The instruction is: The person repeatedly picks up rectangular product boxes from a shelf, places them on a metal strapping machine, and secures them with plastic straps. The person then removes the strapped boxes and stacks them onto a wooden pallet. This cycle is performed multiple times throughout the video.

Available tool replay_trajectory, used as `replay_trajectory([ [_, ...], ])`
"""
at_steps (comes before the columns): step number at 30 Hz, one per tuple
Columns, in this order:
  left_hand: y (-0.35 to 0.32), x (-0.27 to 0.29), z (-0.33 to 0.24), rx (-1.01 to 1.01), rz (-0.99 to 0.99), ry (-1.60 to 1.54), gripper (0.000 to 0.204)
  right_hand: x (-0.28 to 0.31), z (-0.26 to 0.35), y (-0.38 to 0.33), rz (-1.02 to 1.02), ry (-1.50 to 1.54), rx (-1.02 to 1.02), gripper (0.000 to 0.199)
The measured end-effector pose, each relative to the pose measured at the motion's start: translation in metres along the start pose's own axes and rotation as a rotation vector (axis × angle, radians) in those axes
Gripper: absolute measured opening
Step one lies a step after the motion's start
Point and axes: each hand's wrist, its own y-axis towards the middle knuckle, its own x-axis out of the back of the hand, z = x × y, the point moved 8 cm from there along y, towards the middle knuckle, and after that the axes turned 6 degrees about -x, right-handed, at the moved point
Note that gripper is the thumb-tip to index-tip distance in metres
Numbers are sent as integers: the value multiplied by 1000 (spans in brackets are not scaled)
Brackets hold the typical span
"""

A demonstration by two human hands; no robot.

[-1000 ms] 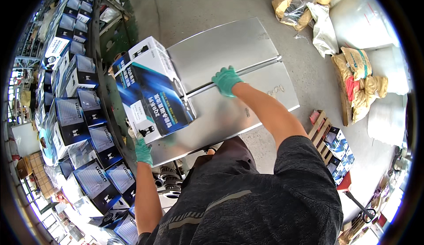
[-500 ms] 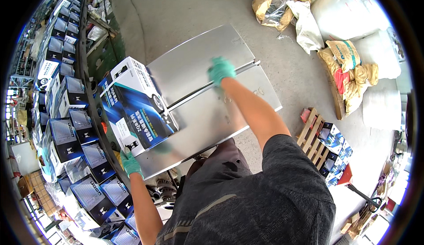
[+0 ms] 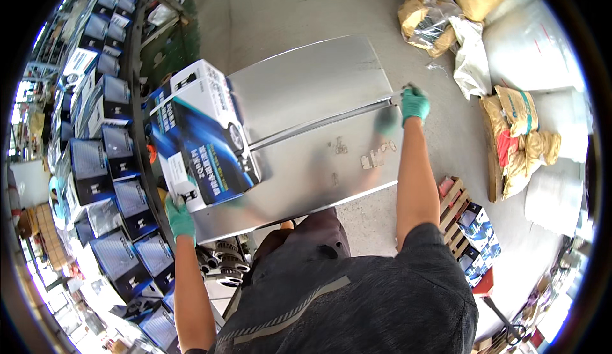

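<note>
A blue, white and black printed carton (image 3: 207,140) lies on the left part of a metal-topped table (image 3: 306,76). At the carton's near left corner is my left hand (image 3: 178,217) in a green glove, its fingers stretched out against the end of the box. A thin pale strap (image 3: 319,122) runs from the carton's right side along the slot in the tabletop. My right hand (image 3: 415,105), gloved in green too, is closed round the strap's far end at the table's right edge. The part inside that fist is hidden.
Rows of similar cartons (image 3: 134,198) fill the left side. At the right are brown sacks (image 3: 519,115), large wrapped bundles (image 3: 529,48), and a wooden pallet (image 3: 454,210) with blue-white boxes beside a pallet jack handle (image 3: 503,316). Metal parts (image 3: 226,258) sit under the table's near edge.
My right hand has moved right, from above the middle of the table to its right edge, and now grips the strap. My left hand stays by the carton's corner. The view has shifted.
</note>
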Motion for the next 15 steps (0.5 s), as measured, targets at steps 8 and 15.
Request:
replay_trajectory([
  [8,-115,-61,-369,-1461,305,294,26,135,414,-347,84,192,1063,30],
  [15,-9,-32,-255,-1059,466,863,33,4,486,-618,910,103,1579,53],
])
